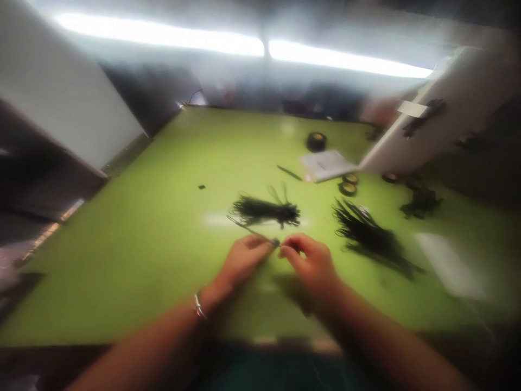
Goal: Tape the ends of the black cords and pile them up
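Observation:
My left hand (247,257) is closed on a thin black cord (251,230). A loop of the cord sticks out to the upper left, and its small dark end (275,242) pokes past my fingertips. Close beside that end, my right hand (311,264) is pinched, thumb against fingers; whatever lies between the tips is too small and blurred to name. Just beyond both hands lies a bundle of black looped cords (262,209) on the green tabletop (163,239). A second, looser bundle of black cords (370,233) rests to the right.
Farther back are a black tape roll (316,141), an open notebook (328,165), a pen (289,172) and small tape rolls (348,188). A dark tangle (420,201) lies at right. Upright panels (431,130) flank the table. A small black piece (201,187) sits left of centre.

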### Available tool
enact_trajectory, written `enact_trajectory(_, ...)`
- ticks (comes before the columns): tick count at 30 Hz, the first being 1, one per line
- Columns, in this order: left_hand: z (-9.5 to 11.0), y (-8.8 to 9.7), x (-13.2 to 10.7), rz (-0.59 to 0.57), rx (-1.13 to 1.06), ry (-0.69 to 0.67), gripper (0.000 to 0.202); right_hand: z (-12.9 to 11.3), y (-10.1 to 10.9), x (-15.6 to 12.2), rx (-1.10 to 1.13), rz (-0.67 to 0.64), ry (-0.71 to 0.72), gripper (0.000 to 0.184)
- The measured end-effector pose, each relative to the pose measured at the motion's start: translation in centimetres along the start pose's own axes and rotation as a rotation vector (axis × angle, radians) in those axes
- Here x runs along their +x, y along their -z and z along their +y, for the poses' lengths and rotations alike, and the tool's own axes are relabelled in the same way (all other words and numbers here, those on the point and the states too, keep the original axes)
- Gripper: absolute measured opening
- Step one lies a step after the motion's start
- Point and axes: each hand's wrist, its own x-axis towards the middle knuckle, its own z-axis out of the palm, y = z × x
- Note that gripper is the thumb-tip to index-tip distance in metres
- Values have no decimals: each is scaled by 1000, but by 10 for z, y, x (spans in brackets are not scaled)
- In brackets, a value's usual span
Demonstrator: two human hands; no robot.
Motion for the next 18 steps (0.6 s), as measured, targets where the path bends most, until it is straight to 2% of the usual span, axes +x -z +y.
enact_trajectory(3, 0, -1, -1, -6, -17, -4, 27, 5, -3, -1, -57, 16, 57, 9)
enact_trajectory(10, -5, 1, -1, -51, -74, 20, 24, 14, -8, 0, -107, 46, 90, 11)
enact_trajectory(18, 0, -1, -2, -60, -89, 38, 33, 23, -8, -1, -186, 66, 184, 9)
